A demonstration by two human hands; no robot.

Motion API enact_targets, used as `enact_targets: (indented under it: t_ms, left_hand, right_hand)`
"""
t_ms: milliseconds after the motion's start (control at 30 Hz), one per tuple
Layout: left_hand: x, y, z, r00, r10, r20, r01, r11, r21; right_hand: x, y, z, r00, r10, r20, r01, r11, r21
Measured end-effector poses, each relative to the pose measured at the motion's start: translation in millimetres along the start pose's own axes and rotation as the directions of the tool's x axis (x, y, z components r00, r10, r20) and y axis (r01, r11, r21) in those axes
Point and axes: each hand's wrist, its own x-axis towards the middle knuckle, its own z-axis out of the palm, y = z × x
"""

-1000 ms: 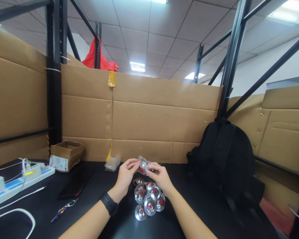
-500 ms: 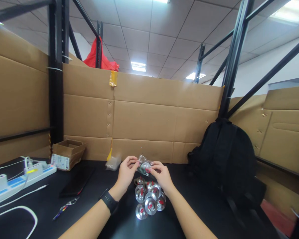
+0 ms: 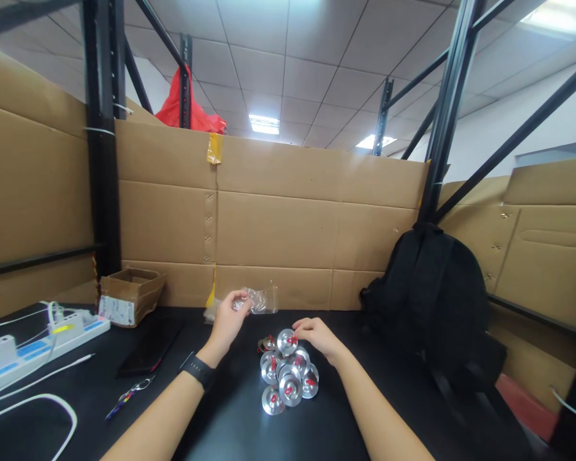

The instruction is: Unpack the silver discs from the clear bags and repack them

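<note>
My left hand (image 3: 230,314), with a dark watch on its wrist, pinches a crinkled clear plastic bag (image 3: 264,301) near the back of the black table. My right hand (image 3: 317,336) has its thumb and fingers closed at a shiny silver finger cymbal (image 3: 287,342) with a red loop at its centre. That cymbal is at the far edge of a heap of several similar cymbals (image 3: 290,387), domed in the middle and marked with red. The heap is between my forearms.
A small open cardboard box (image 3: 132,294) stands at the back left. Near it are a white power strip (image 3: 52,346) with cables, a dark flat object (image 3: 148,349) and a key ring (image 3: 130,397). A black backpack (image 3: 436,301) is on the right. Cardboard panels (image 3: 273,230) wall the back.
My hands have come apart. The clear bag has gone left and back with my left hand, while a cymbal now shows outside it at my right fingertips, over the heap.
</note>
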Motion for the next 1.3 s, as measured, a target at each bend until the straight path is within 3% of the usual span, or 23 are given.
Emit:
enact_targets:
  t_ms: [67, 133, 200, 267, 400, 500, 633, 767, 833, 933, 1167, 1300]
  left_hand:
    - [-5.1, 3.4, 4.0, 0.998, 0.014, 0.061, -0.013, 1.000, -0.010]
    - [-11.5, 7.7, 7.9, 0.986, 0.027, 0.162, -0.019, 0.999, -0.047]
    - [-18.3, 12.2, 11.2, 0.964, 0.035, 0.264, -0.020, 0.998, -0.060]
    - [-24.6, 16.6, 14.2, 0.937, 0.040, 0.348, -0.029, 0.999, -0.038]
    - [-33.4, 20.8, 19.2, 0.875, 0.053, 0.482, -0.049, 0.999, -0.021]
    - [-35.3, 17.8, 21.9, 0.875, 0.063, 0.481, -0.051, 0.998, -0.037]
    - [-32.7, 10.7, 24.1, 0.912, 0.097, 0.398, -0.089, 0.995, -0.039]
    - [-30.5, 11.2, 24.5, 0.917, 0.123, 0.379, -0.124, 0.992, -0.021]
    - [-31.0, 14.2, 23.7, 0.895, 0.097, 0.435, -0.100, 0.995, -0.017]
    - [-32.9, 17.7, 22.2, 0.847, 0.054, 0.529, -0.058, 0.998, -0.009]
    - [-33.2, 14.6, 20.1, 0.803, -0.006, 0.596, 0.002, 1.000, 0.008]
    - [-31.5, 13.1, 18.3, 0.794, 0.022, 0.607, -0.024, 1.000, -0.005]
  right_hand:
    - [-1.4, -5.2, 3.2, 0.998, -0.059, 0.016, 0.060, 0.992, -0.112]
    - [-0.4, -10.1, 6.0, 0.988, -0.130, -0.088, 0.109, 0.972, -0.208]
    - [1.2, -15.0, 8.3, 0.955, -0.180, -0.235, 0.139, 0.974, -0.179]
    - [0.9, -20.3, 10.4, 0.937, -0.196, -0.290, 0.195, 0.980, -0.034]
    - [-5.6, -28.7, 17.3, 0.965, -0.242, -0.098, 0.259, 0.935, 0.244]
    - [-8.3, -30.1, 24.7, 0.969, -0.249, -0.010, 0.239, 0.919, 0.314]
    - [-5.3, -28.3, 30.1, 0.984, -0.180, -0.013, 0.174, 0.928, 0.329]
    - [-4.5, -29.4, 26.9, 0.991, -0.107, -0.086, 0.131, 0.927, 0.353]
    - [-5.7, -30.6, 23.6, 0.991, -0.068, -0.115, 0.108, 0.916, 0.385]
    - [-6.6, -29.7, 18.9, 0.997, -0.059, -0.056, 0.077, 0.910, 0.408]
    - [-2.6, -25.6, 11.2, 0.986, -0.150, -0.078, 0.166, 0.945, 0.280]
    - [-5.6, -32.9, 6.3, 0.974, -0.223, -0.035, 0.222, 0.918, 0.328]
